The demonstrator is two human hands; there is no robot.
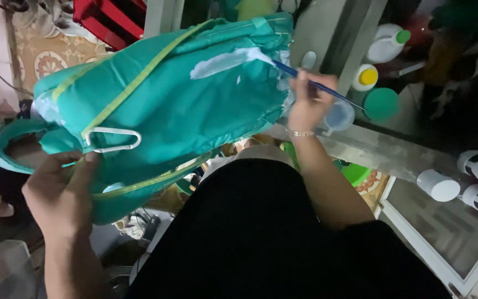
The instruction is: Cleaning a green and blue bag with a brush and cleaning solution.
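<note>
A teal green bag [195, 105] with yellow-green piping and a white outlined patch is held up in front of me. A streak of white paint [225, 62] runs across its upper part. My left hand [62, 188] grips the bag's lower left edge near a strap. Gripped in my right hand [308, 102] is a thin blue paintbrush [319, 86], whose tip touches the bag at the white streak. A bracelet sits on my right wrist.
A small clear cup [339, 117] stands just right of my right hand. Behind it are a round green lid [382, 104], a yellow-capped bottle [365, 77] and a white jug with a green cap [387, 44]. White cylinders [438, 185] lie at the right. My black clothing fills the foreground.
</note>
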